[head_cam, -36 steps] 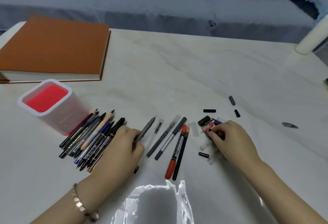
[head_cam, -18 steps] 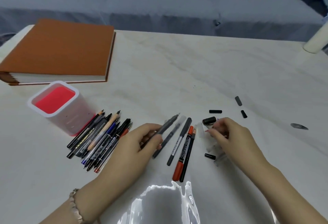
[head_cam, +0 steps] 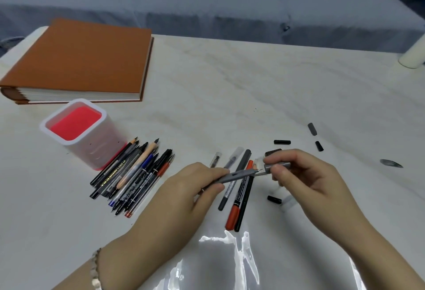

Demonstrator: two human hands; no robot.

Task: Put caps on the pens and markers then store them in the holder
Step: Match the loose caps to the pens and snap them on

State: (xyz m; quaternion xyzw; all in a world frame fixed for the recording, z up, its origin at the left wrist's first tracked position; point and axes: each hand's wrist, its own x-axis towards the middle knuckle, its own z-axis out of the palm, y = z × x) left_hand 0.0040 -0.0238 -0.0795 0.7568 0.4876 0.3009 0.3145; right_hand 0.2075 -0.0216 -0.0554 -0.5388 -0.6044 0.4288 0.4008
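My left hand [head_cam: 195, 188] grips a grey pen [head_cam: 239, 175], its bare tip pointing right. My right hand [head_cam: 301, 174] pinches a grey cap [head_cam: 277, 166] just beyond that tip, the two almost touching. Under them lie a red marker [head_cam: 238, 207], a black marker and two grey pens. A pile of uncapped pens [head_cam: 133, 174] lies left of my hands, beside the white holder [head_cam: 82, 128] with its red inside. Loose black caps sit at the right: one cap [head_cam: 282, 142], a second cap [head_cam: 319, 146], a third cap [head_cam: 274, 199].
A thick brown album [head_cam: 80, 59] lies at the table's back left. A grey cap [head_cam: 312, 128] and a dark flat object [head_cam: 391, 163] rest to the right. A white cylinder [head_cam: 414, 55] stands at the right edge. A grey sofa runs behind the table.
My left hand lifted the grey pen off the table and swung its tip right. My right hand picked a grey cap from the cap cluster and brought it to the pen tip.
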